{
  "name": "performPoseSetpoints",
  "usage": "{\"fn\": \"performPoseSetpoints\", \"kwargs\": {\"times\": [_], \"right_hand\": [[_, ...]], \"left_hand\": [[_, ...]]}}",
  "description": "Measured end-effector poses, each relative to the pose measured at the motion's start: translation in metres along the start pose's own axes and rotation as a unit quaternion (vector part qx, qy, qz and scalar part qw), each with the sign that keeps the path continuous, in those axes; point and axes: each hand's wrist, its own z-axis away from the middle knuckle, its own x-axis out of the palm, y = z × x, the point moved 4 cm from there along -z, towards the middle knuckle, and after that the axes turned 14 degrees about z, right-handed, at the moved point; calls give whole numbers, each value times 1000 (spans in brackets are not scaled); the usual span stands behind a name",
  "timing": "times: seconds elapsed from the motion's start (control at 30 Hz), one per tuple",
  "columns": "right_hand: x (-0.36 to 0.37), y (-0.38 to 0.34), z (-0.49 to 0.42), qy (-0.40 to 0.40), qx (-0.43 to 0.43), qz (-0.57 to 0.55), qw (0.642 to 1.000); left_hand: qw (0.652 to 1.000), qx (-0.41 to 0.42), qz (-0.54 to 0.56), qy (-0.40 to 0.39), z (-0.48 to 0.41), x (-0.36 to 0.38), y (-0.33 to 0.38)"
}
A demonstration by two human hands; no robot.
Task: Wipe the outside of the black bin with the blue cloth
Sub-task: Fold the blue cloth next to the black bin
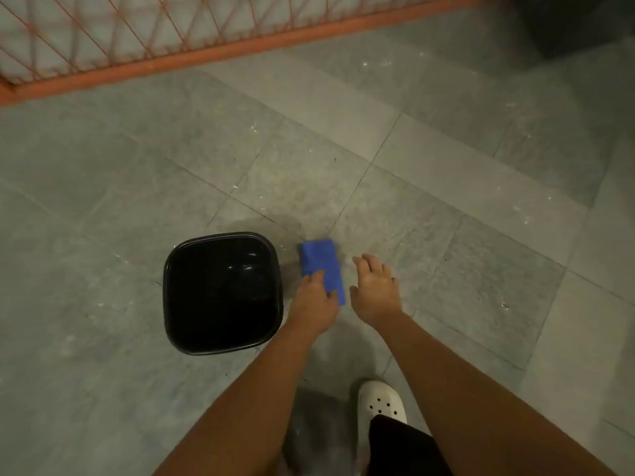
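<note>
The black bin [222, 293] stands upright on the grey tiled floor, seen from above, with nothing visible inside. A folded blue cloth [320, 262] lies just to the right of the bin. My left hand [314, 300] has its fingers closed on the cloth's near end. My right hand [374, 288] hovers to the right of the cloth with its fingers spread and nothing in it. Neither hand touches the bin.
An orange metal grille [171, 36] with a low orange rail runs along the far side of the floor. A dark shape [577, 25] sits in the far right corner. My white clog [381, 403] and black trouser leg are below my right arm.
</note>
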Motion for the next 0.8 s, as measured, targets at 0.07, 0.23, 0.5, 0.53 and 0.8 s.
{"fn": "performPoseSetpoints", "kwargs": {"times": [0.07, 0.23, 0.5, 0.53, 0.8], "right_hand": [[12, 1, -11, 7, 12, -14, 1000], [52, 0, -38, 4, 10, -24, 1000], [107, -1, -70, -65, 13, -135, 989], [112, -1, -73, -77, 18, -148, 986], [145, -3, -84, -181, 16, -183, 966]], "left_hand": [[1000, -15, 10, 8, -15, 6, -10], [995, -68, 65, 28, -54, 25, -48], [979, -130, 134, 81, -100, 47, -83], [977, -138, 138, 90, -105, 49, -88], [975, -169, 119, 85, -125, 64, -102]]}}
